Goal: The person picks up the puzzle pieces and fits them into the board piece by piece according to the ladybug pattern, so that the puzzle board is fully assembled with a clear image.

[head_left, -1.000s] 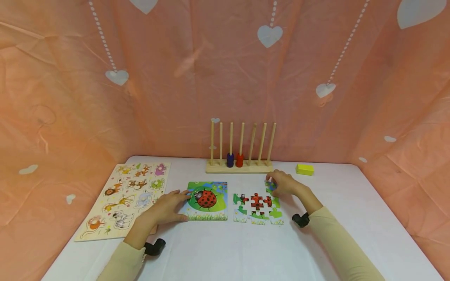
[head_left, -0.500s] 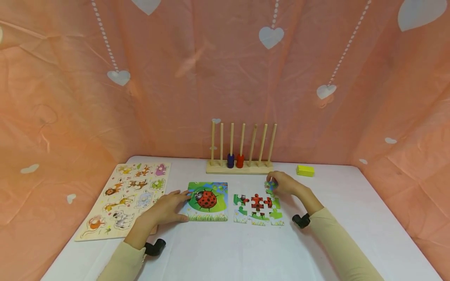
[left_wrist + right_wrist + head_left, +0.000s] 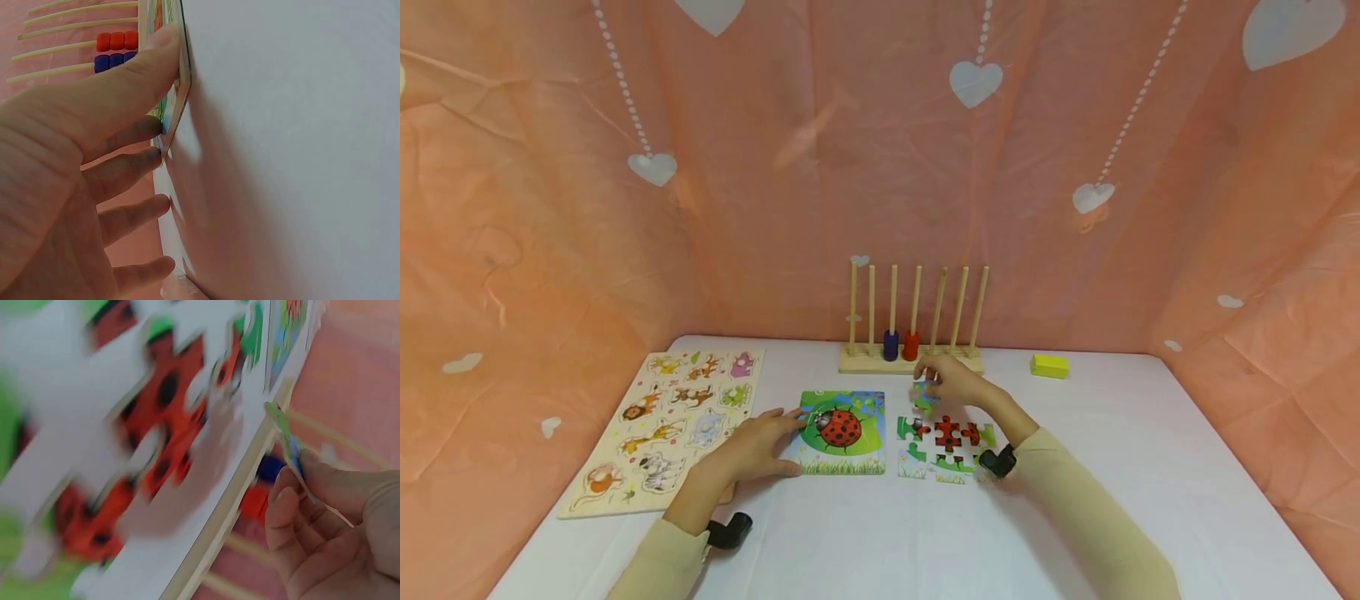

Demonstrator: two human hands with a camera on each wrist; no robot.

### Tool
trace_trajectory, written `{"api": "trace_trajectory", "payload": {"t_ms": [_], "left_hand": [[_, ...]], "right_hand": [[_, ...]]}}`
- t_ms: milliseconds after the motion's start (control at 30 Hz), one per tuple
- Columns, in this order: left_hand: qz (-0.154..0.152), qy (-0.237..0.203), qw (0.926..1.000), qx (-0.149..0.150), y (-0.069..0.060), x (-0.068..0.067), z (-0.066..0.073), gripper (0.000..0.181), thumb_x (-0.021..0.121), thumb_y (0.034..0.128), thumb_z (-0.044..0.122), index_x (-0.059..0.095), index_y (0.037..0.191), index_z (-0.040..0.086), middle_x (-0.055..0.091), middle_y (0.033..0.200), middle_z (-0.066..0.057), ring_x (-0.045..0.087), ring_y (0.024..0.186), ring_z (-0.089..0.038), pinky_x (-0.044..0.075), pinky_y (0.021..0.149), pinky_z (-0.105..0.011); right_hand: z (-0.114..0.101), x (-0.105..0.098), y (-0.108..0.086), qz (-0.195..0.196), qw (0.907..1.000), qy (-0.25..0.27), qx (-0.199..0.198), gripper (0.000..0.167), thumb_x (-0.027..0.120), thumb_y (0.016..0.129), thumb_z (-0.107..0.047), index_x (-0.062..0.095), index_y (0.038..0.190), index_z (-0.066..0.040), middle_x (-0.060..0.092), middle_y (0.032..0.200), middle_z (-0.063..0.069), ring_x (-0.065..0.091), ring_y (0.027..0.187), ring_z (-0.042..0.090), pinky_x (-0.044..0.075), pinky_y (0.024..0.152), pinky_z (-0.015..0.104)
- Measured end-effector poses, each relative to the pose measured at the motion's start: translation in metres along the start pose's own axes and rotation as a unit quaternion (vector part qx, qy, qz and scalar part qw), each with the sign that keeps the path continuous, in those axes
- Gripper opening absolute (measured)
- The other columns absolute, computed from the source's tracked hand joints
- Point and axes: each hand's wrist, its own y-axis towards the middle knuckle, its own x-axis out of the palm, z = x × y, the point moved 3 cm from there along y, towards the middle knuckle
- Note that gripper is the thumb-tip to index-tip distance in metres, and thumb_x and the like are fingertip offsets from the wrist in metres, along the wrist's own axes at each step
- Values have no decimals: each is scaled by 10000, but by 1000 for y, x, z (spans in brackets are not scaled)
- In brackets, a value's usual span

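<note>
Right hand [image 3: 955,383] pinches blue-green jigsaw piece [image 3: 923,400]; spread left hand [image 3: 752,447] touches square ladybird board [image 3: 842,433]; red-green pieces [image 3: 948,433] not fully joined.

My fingers [image 3: 125,175] spread at the edge of a board [image 3: 185,83] on the white tabletop [image 3: 300,150], red beads [image 3: 117,41] and blue beads [image 3: 111,62] beyond.

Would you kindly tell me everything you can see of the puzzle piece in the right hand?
The puzzle piece looks thin, printed in green and blue, with a pale edge; perhaps wood or card. The right hand pinches it, covering part of it, between the peg rack and the loose pieces. It appears lifted and tilted.
</note>
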Motion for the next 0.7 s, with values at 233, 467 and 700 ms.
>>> {"api": "trace_trajectory", "payload": {"t_ms": [233,467,700], "left_hand": [[12,-7,10000,-15,-2,1,-1,710,854,767,335,604,1323,-28,491,1462,-224,401,1324,-546,334,1027,-709],[23,-45,10000,63,-4,2,1,719,850,771,348,600,1327,-33,495,1454,-234,406,1315,-554,342,1017,-712],[23,-5,10000,51,0,0,0,720,850,770,353,599,1331,-22,489,1467,-217,399,1326,-546,331,1022,-719]], "right_hand": [[-30,32,27,-154,9991,-298,252,229,654,862,115,653,1056,-7,586,873,87,486,692,146,410,616,259],[-45,55,41,-189,9987,-307,373,274,638,864,123,657,1102,-12,601,927,112,503,736,181,427,635,289],[-48,63,44,-55,9922,-1154,465,301,787,831,-39,674,1107,-81,673,1003,63,598,836,194,496,687,330]]}}
